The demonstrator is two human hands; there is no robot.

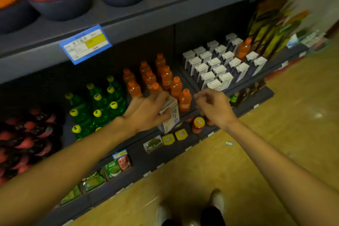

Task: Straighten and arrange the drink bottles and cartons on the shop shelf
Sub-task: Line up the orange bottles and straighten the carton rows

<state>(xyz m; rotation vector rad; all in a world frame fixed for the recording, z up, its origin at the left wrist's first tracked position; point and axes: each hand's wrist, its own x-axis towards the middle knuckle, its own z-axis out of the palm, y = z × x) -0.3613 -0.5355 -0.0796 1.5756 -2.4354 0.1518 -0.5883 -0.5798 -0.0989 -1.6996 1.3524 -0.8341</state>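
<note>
Midway: left hand [146, 111] grips a milk carton [169, 115] at the shelf [185, 113] front edge, just beside the orange bottles [161, 79]. Right hand [213, 105] hovers empty, fingers loosely curled. Carton rows [216, 64] mostly neat, but one stray orange bottle [243, 48] stands among them, left to move. Green bottles [99, 104] look grouped.

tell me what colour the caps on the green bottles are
Yellow caps on the green bottles, seen in the head view.
</note>
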